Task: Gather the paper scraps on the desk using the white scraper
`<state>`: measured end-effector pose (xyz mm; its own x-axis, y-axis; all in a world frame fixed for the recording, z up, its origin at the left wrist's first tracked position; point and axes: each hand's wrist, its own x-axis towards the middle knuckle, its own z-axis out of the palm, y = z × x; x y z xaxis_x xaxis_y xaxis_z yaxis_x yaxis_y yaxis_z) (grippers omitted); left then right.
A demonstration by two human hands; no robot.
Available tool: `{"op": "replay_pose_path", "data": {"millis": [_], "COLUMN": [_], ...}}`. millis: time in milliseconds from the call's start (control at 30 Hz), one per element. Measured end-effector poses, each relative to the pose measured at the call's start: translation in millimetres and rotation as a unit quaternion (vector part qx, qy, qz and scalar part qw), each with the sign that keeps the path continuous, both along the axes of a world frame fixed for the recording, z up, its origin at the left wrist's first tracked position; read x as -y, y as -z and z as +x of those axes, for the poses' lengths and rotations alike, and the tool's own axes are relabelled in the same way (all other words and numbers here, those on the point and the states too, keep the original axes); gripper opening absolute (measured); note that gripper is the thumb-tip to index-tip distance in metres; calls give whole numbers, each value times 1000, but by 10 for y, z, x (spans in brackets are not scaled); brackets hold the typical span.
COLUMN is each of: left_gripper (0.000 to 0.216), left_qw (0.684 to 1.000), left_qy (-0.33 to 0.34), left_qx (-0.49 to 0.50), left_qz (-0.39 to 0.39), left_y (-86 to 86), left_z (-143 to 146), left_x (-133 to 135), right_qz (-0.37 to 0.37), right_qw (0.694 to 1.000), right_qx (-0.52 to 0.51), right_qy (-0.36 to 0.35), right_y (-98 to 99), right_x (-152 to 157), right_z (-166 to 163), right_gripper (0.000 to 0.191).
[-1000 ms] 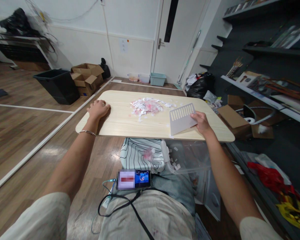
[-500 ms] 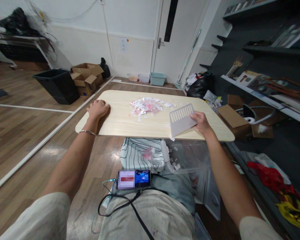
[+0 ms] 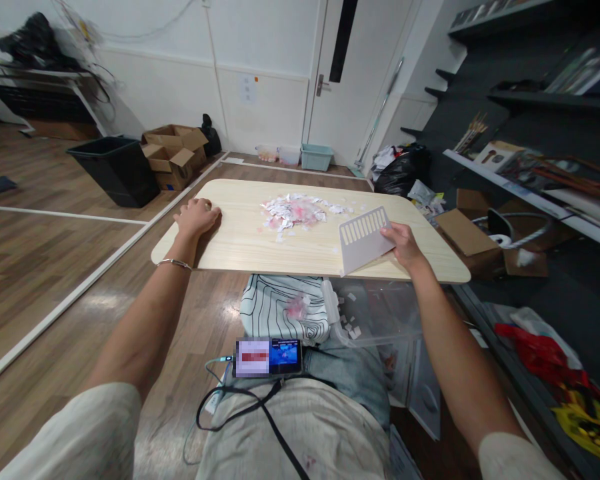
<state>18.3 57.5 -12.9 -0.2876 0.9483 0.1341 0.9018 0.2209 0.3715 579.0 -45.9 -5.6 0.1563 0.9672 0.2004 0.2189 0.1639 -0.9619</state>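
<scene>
Right grip point(image 3: 403, 244) clamps a slotted plate point(image 3: 364, 247) at the near tabletop point(image 3: 260, 257) edge, paper pile point(image 3: 294, 213) beyond.

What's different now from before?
The lower corner of the slotted scraper edged toward the near edge of the table. A white scrap that poked out there no longer does; I can't tell where it went. Nothing was grabbed or let go: the right hand still holds the scraper, the left hand rests on the table, and the paper pile stayed put.
</scene>
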Motion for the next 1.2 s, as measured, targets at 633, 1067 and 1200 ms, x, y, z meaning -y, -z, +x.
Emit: {"op": "replay_pose_path", "data": {"millis": [633, 1067, 1200], "left_gripper": [62, 64, 63], "left_qw": [1000, 1000, 1000], "left_qy": [-7, -1, -4], "left_qx": [8, 16, 20], "left_qz": [4, 3, -2], "left_y": [-45, -75, -81], "left_z": [42, 45, 51], "left_x": [61, 92, 89], "right_qz": [4, -7, -13], "right_qw": [1000, 999, 999], "right_qx": [20, 19, 26], "right_qy": [2, 25, 26], "right_y": [1, -54, -25], "right_x": [-11, 19, -9], "right_z": [8, -48, -13], "right_gripper": [47, 54, 54]}}
